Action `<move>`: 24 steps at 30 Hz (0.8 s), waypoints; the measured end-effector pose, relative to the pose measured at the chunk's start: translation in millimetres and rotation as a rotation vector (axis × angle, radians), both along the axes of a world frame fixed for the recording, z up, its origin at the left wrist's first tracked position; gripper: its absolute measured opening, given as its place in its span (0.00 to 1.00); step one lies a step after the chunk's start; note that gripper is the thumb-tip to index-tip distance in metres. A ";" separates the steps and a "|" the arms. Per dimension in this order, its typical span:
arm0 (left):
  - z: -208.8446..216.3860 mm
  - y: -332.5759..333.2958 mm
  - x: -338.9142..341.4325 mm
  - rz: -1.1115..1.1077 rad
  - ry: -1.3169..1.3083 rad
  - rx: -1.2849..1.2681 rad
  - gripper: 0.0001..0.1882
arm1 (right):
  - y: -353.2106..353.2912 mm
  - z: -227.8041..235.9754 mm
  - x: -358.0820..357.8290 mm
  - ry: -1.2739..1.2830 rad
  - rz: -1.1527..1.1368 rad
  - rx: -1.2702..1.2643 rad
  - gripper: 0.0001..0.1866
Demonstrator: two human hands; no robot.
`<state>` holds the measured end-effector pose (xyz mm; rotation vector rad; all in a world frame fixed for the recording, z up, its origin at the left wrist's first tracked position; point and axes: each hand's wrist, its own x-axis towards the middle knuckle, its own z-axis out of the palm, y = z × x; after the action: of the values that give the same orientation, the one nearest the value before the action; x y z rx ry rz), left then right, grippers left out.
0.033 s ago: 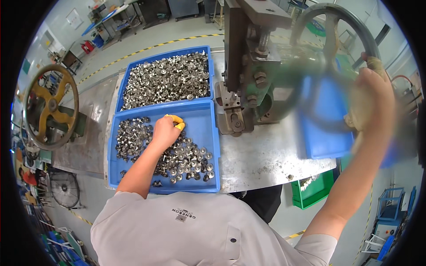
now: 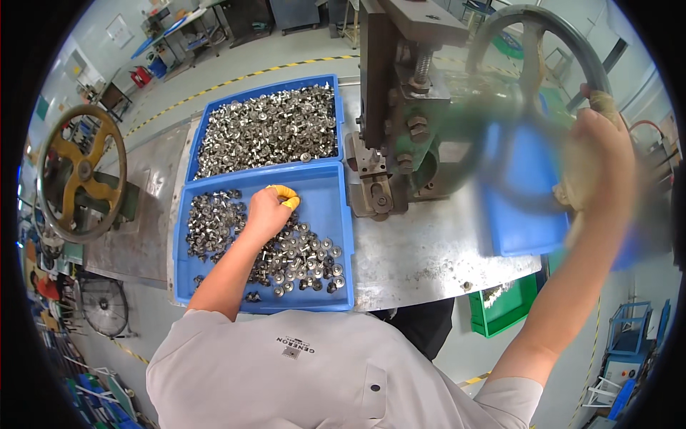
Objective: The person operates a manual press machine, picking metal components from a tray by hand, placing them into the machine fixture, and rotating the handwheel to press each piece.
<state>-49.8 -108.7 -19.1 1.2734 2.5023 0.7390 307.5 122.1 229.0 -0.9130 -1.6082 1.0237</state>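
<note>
My left hand [image 2: 269, 212], with yellow coverings on its fingertips, is over the near blue tray [image 2: 321, 184]. Its fingers are curled together, and whatever they may pinch is hidden. Small metal parts [image 2: 304, 261] with round flanges and short stems lie below and around that hand. At the right, my right hand [image 2: 602, 129] is closed on the rim of a large handwheel [image 2: 568, 36], also with a covering on its fingers. The wheel belongs to a green hand press [image 2: 429, 136], whose lower tooling [image 2: 379, 193] stands right of the tray. Part of the wheel is blurred.
A second blue tray [image 2: 339, 118], heaped with similar parts [image 2: 264, 129], stands beyond the near one. Another blue bin [image 2: 525, 229] is behind the wheel. A green box [image 2: 500, 314] sits below the metal bench [image 2: 421, 264]. A yellow-spoked handwheel [image 2: 84, 169] stands left.
</note>
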 end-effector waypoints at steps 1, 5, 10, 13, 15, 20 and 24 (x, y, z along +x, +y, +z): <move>3.6 4.1 3.5 0.046 -0.206 0.071 0.09 | 1.1 -0.2 2.1 0.013 0.010 -0.003 0.25; 15.7 21.1 17.9 0.142 -0.760 0.320 0.07 | 3.3 -1.1 -2.8 0.028 0.056 -0.015 0.25; 26.5 54.7 36.3 0.030 -1.238 0.629 0.07 | -11.6 5.3 -5.0 -0.001 0.028 -0.025 0.26; 27.1 69.3 42.3 -0.049 -1.374 0.629 0.08 | -11.1 5.3 -5.4 0.020 -0.020 -0.021 0.27; 26.9 77.3 45.6 -0.066 -1.284 0.613 0.09 | -6.3 3.8 -1.9 0.029 0.008 -0.030 0.27; 22.9 92.0 52.2 -0.106 -0.956 0.560 0.11 | 4.4 6.0 -2.8 0.058 0.073 -0.069 0.27; 18.4 99.9 57.5 -0.113 -0.808 0.627 0.11 | 7.3 11.0 -7.3 0.028 0.035 -0.039 0.26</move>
<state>7.7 -8.8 -0.8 0.9561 1.5791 1.6805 300.2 129.4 239.9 -0.8959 -1.5909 1.0905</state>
